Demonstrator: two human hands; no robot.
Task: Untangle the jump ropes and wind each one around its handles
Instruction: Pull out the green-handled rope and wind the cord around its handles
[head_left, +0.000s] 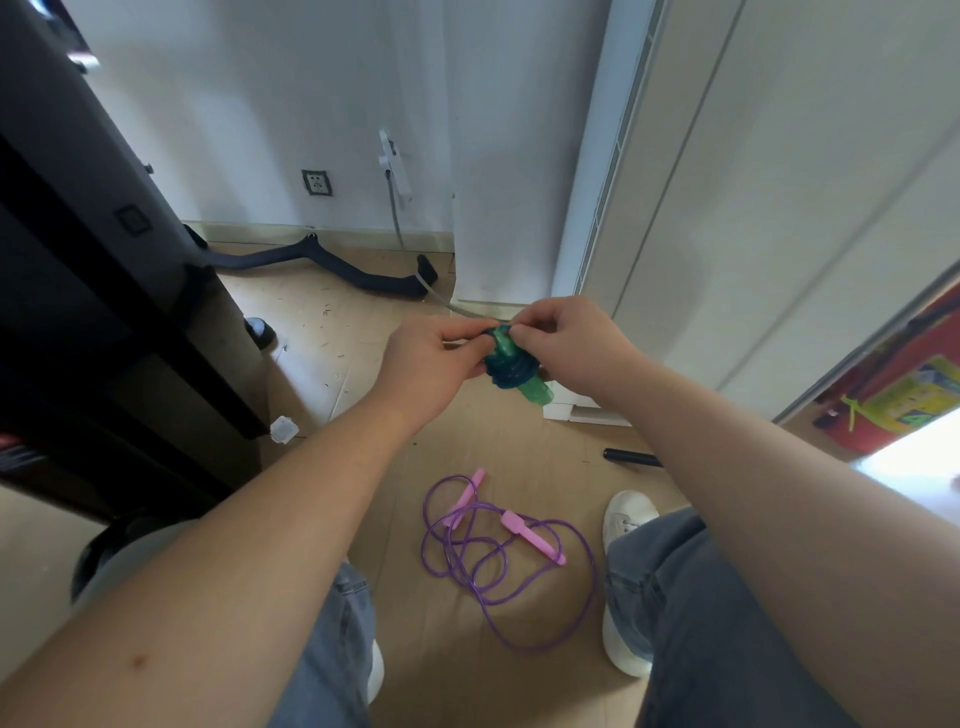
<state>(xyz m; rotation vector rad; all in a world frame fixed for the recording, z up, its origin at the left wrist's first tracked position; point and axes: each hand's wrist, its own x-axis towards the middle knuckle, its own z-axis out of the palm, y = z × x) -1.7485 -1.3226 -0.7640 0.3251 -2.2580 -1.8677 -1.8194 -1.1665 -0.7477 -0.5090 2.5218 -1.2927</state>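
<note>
A green-handled jump rope (514, 370) is held in the air in front of me, its dark blue cord wound in a tight bundle around the handles. My left hand (431, 364) grips the bundle from the left. My right hand (571, 345) pinches the top of the cord at the handle's upper end. On the wooden floor between my legs lies a purple jump rope (498, 561) in loose loops, with its two pink handles (530, 535) lying across the loops.
A black cabinet (104, 291) stands at the left. A white wall unit (587, 156) rises ahead. A dark curved bar (322, 265) lies by the wall, and a black stick (631, 458) lies at the right. My white shoes (626, 525) flank the purple rope.
</note>
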